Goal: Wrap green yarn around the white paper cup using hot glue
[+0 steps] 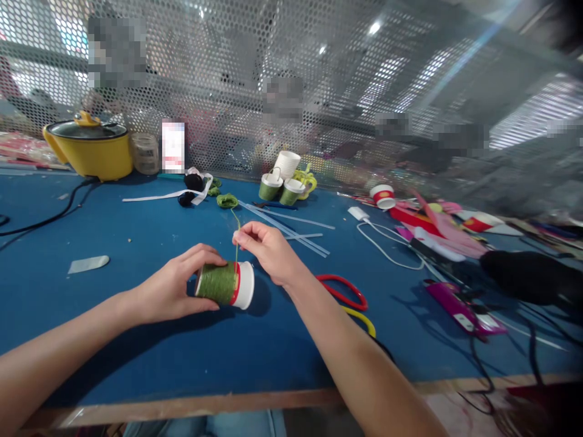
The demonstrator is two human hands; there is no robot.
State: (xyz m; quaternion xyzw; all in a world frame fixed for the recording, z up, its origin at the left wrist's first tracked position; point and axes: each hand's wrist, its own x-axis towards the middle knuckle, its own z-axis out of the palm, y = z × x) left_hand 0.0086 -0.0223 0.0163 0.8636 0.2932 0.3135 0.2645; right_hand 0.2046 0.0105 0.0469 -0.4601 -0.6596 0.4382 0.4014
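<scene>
My left hand [184, 282] grips a paper cup [246, 285] tipped on its side, its white rim facing right. Green string is wound around most of the cup, and a red band shows beside the rim. Between the thumb and fingers of my right hand [266, 246], just above the cup, is the green string [236, 252]. The strand runs down onto the cup and back to a loose green bundle [226, 201] on the table.
Behind stand green-wrapped cups [271, 187] and clear glue sticks [300, 237]. A yellow electric pot [98, 155], a glass jar [146, 155] and a lit phone [173, 145] line the mesh panel. Scissors with red and yellow handles [348, 294] lie by my right forearm; cables and a purple box [460, 306] are rightward.
</scene>
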